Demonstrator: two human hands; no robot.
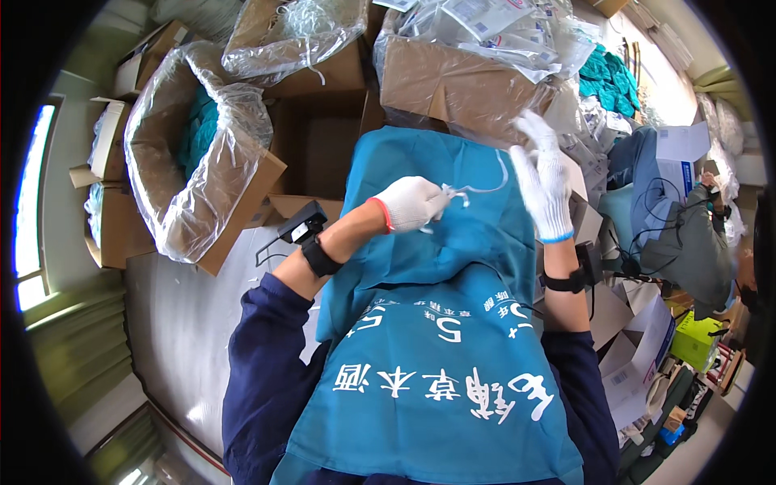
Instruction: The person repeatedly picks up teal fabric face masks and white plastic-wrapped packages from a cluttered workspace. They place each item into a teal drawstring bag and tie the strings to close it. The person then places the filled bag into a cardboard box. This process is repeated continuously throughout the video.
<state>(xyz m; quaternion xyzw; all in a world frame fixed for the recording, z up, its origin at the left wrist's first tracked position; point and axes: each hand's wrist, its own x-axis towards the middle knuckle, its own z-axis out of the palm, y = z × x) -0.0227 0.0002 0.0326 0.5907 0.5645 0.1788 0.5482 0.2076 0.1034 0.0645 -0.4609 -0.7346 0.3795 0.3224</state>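
My left hand (412, 204), in a white knit glove with a red cuff, pinches a thin white cord (485, 190). Short ends of the cord stick out past the fingertips, and a loop of it curves off to the right toward my other hand. My right hand (543, 182), in a white glove with a blue cuff, is raised at the right with its fingers apart and nothing in it. Beneath both hands spreads teal cloth (436, 162). Nearer to me, a teal apron (388, 428) with white print covers my front. Each wrist wears a black strap with a small device.
An open carton (323, 129) stands ahead on the left. Beside it, a plastic-lined carton (234, 194) holds teal cloth. A large carton (453, 89) full of clear packets stands straight ahead. At the right are more cartons, a teal heap (606, 81) and another person (691, 242).
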